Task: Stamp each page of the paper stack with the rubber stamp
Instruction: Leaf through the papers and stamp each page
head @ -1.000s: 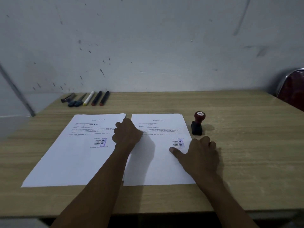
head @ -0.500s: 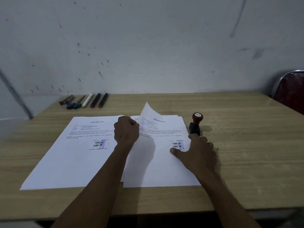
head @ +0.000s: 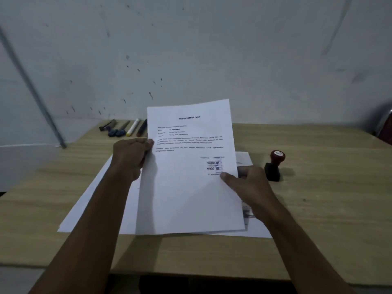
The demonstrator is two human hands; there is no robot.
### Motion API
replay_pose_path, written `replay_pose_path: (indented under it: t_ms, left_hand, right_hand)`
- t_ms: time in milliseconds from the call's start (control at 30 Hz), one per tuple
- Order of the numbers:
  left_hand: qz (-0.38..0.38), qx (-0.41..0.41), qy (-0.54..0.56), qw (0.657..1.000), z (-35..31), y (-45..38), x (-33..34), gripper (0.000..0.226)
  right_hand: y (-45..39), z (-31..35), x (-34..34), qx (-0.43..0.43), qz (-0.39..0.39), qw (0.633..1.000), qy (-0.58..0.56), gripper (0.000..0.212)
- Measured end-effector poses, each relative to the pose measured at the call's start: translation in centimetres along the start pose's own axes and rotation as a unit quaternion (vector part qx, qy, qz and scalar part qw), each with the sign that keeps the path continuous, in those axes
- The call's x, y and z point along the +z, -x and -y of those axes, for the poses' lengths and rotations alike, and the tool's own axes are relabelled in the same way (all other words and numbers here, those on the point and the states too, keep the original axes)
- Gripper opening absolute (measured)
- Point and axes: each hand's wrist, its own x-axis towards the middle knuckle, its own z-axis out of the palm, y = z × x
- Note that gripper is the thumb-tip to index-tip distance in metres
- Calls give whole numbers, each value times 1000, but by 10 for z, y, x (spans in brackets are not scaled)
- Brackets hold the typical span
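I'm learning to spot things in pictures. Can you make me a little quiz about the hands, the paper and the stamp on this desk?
1. True or false: the rubber stamp is in a hand.
2. Which hand grips the left edge of the lifted page? A) left hand B) right hand C) neither
3. Fill in: the lifted page already has a stamp mark near the right hand's ____.

Key:
1. False. It stands upright on the table, right of the papers, untouched.
2. A. The left hand curls round that edge; the right hand pinches the right edge.
3. Thumb. The mark sits just above it.
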Motion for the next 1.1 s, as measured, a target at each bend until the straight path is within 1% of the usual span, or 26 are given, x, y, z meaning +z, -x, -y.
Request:
replay_pose_path:
  t_ms: [67,133,167,200,300,367,467,533,633,733,800,967,1100]
  left_hand:
    - [-28,9,-12,999,-6,-3,-17,12]
    - [-59,26,-51,997,-11,-3,-33,13]
    - [-62,30,-73,995,-14,-3,-41,10]
    - [-54,33,-98,993,-17,-3,-49,7]
    - [-8,36,-202,979,-22,-4,-66,23]
    - [-18,41,-274,961,-21,-12,-75,32]
    - [-60,46,-376,923,-13,-26,-84,48]
    - [-68,59,-425,901,-5,-35,-90,54]
    - [-75,74,-446,889,5,-42,-94,48]
    - [-87,83,-474,872,14,-49,-97,42]
    - [-91,88,-495,859,17,-51,-98,39]
    - [-103,86,-540,831,21,-51,-98,45]
    - [-102,94,-572,808,24,-52,-100,56]
  right_hand:
    - [-3,8,13,23,34,999,-17,9]
    - [-5,14,30,36,53,998,-29,11]
    - [-6,16,40,41,59,997,-34,12]
    - [-8,18,50,49,62,996,-35,14]
    - [-14,20,80,75,66,993,-57,20]
    - [-19,19,99,82,69,993,-57,19]
    - [-23,16,119,58,68,996,-5,24]
    - [-25,14,129,33,67,996,55,28]
    - [-23,13,139,0,71,985,159,25]
    - [-23,13,146,-25,59,967,247,18]
    - [-25,14,150,-34,47,954,293,22]
    - [-24,14,149,-48,56,943,325,26]
    - [-22,15,147,-48,60,948,308,27]
